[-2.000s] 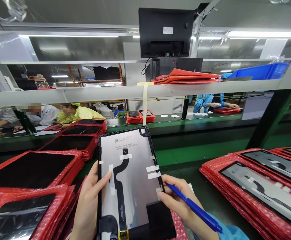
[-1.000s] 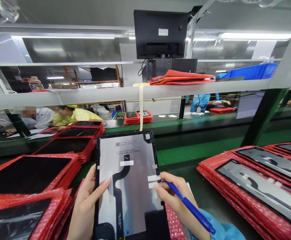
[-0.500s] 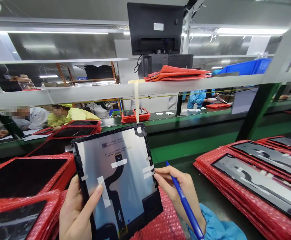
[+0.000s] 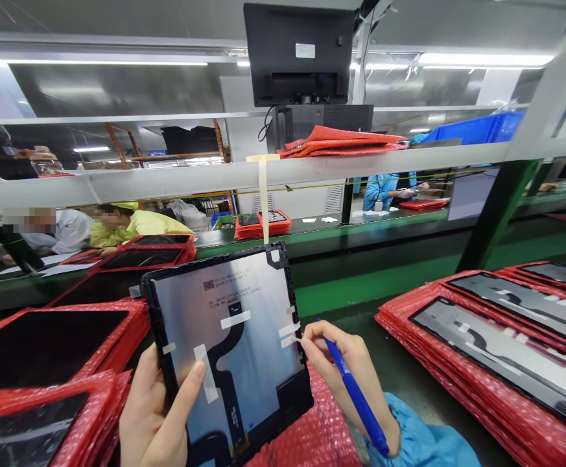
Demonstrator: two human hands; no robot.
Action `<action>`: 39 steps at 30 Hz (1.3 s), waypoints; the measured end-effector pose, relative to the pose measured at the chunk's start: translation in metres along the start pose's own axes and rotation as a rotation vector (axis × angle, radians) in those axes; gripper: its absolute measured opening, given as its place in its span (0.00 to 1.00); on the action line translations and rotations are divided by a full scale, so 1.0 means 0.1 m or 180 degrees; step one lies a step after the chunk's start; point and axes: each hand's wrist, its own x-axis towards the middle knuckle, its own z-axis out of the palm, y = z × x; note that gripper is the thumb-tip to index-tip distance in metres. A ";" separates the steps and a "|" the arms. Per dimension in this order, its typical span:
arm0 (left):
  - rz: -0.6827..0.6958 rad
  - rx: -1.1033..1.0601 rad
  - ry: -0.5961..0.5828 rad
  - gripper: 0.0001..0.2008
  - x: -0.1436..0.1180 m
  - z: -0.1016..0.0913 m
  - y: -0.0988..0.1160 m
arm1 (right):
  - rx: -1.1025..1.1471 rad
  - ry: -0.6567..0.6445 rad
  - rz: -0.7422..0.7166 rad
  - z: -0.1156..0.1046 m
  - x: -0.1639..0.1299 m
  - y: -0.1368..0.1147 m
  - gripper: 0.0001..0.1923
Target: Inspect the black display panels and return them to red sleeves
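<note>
Display panel (image 4: 258, 370): tilted above red bubble wrap (image 4: 314, 428); lower end cut off. Left hand (image 4: 157, 418): grip clamped on the panel's left side, thumb in front, fingers partly hidden. Right hand (image 4: 360, 363): grip closed on 1 blue pen (image 4: 354, 390), fingertips at the panel's right edge; contact with white tape (image 4: 289, 329) unclear.

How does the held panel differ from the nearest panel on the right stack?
The held panel is tilted up in the left hand; the stacked panel lies on red wrap. The right hand is at the held panel's edge; none touches the stacked panel. Both show grey backs and white tape.
</note>
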 end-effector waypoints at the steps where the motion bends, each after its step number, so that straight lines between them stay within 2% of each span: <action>1: 0.0024 0.0038 0.0000 0.27 0.01 0.00 -0.01 | 0.0017 -0.0019 0.0016 0.00 0.00 0.00 0.10; 6: 0.0018 0.0072 -0.0035 0.25 0.03 -0.01 -0.05 | 0.0006 -0.0020 0.0061 -0.01 0.03 -0.02 0.11; 25: 0.0178 0.0459 0.0048 0.31 0.02 -0.02 -0.06 | -0.0015 -0.0108 -0.0016 -0.01 0.05 0.06 0.10; 31: -0.0026 0.0211 -0.0026 0.30 0.05 -0.02 -0.04 | -0.0170 -0.0018 -0.0359 0.02 0.05 0.11 0.10; 39: -0.0047 0.0232 -0.0009 0.31 0.05 -0.06 -0.08 | -0.0377 0.0129 -0.0668 0.06 0.02 0.16 0.08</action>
